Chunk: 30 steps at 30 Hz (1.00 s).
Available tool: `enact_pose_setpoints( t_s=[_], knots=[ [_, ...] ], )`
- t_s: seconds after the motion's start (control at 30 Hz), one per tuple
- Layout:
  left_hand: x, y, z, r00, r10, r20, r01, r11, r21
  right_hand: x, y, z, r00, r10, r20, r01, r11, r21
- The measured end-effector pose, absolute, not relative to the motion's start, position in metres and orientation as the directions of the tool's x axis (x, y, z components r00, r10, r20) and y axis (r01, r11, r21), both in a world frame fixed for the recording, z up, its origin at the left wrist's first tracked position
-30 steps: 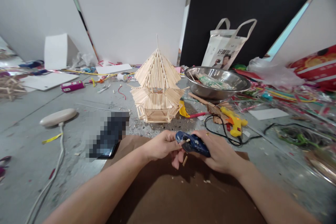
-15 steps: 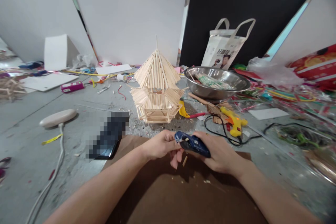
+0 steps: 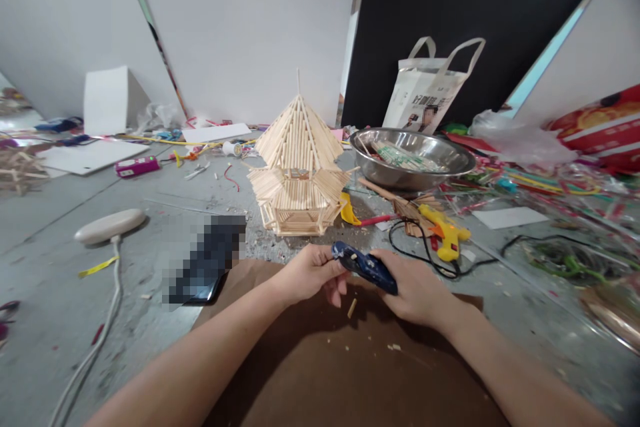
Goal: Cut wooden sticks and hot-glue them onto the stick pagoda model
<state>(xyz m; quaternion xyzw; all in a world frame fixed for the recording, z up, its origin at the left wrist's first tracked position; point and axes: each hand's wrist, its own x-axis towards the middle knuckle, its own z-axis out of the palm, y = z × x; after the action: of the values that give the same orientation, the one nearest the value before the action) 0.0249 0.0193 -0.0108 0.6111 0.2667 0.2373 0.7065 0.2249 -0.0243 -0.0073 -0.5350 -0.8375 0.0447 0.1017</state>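
Note:
My right hand point(image 3: 417, 287) is closed around a dark blue hand cutter point(image 3: 375, 272) with worn, pale marks. The tool's head points left, toward my left hand point(image 3: 313, 273). My left fingers are pinched together right beside that head, and whatever lies between them is hidden. A small pale bit shows on the cutter's head. Below, a short piece of wooden stick point(image 3: 353, 307) lies over the brown sheet point(image 3: 320, 373), among tiny pale scraps. Just beyond my hands stands a pagoda-like model point(image 3: 300, 147) built of thin wooden sticks, upright with a pointed roof.
A phone point(image 3: 205, 267) lies at the left, near a white device point(image 3: 111, 225) with a cable. To the right are a yellow glue gun point(image 3: 450, 233) with a black cord, a steel bowl point(image 3: 415, 177) holding packets, and scattered craft scraps. A white bag point(image 3: 423, 93) stands behind.
Both hands and the cutter have shifted up slightly, and the cutter a little to the left. The short stick piece stays in almost the same place below them.

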Motion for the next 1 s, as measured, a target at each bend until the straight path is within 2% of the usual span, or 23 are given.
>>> enact_pose_setpoints(
  t_s=[0.27,0.53,1.0],
  knots=[
    [0.026,0.023,-0.019,0.641,0.766,-0.048,0.081,-0.005,0.997,0.223,-0.023,-0.01,-0.373,0.918,0.133,0.905,0.392,-0.168],
    [0.024,0.023,-0.015,0.623,0.78,-0.063,0.206,-0.085,0.975,0.22,-0.022,-0.01,-0.357,0.926,0.123,0.913,0.374,-0.165],
    [0.022,0.025,-0.021,0.621,0.784,0.014,0.246,-0.212,0.946,0.222,-0.021,-0.015,-0.364,0.917,0.163,0.917,0.384,-0.109]
  ],
)
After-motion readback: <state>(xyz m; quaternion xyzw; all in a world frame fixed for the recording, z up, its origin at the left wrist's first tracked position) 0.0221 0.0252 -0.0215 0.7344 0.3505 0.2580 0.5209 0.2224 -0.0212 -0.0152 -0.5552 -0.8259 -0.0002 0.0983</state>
